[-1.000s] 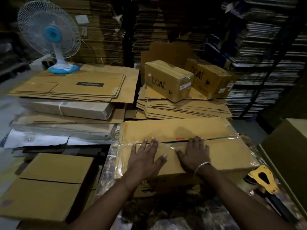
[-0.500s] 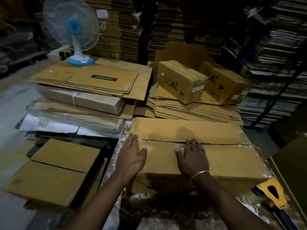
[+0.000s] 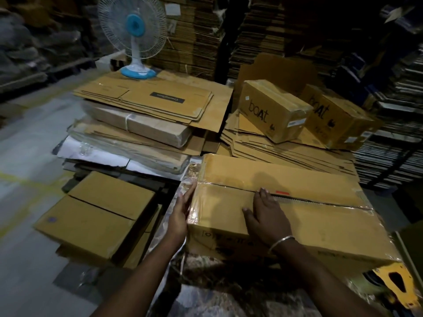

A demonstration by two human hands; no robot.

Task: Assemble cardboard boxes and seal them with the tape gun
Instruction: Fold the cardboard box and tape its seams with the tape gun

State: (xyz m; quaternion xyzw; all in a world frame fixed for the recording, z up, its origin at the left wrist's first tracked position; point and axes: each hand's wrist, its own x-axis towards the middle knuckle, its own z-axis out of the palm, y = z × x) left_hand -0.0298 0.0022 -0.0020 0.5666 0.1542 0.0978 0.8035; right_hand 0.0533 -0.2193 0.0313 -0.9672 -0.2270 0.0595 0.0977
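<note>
Hands lie flat on the big cardboard box (image 3: 297, 202) right in front. The left hand (image 3: 180, 216) presses its left end with straight fingers. The right hand (image 3: 265, 216) rests open on the taped top. The yellow tape gun (image 3: 396, 284) sits by the box's right corner.

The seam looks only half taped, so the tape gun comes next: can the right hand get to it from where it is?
Probably yes. The right hand lies flat on the box, holding nothing, and the yellow tape gun lies beside that box's near right corner, uncovered, with nothing between them.
</note>
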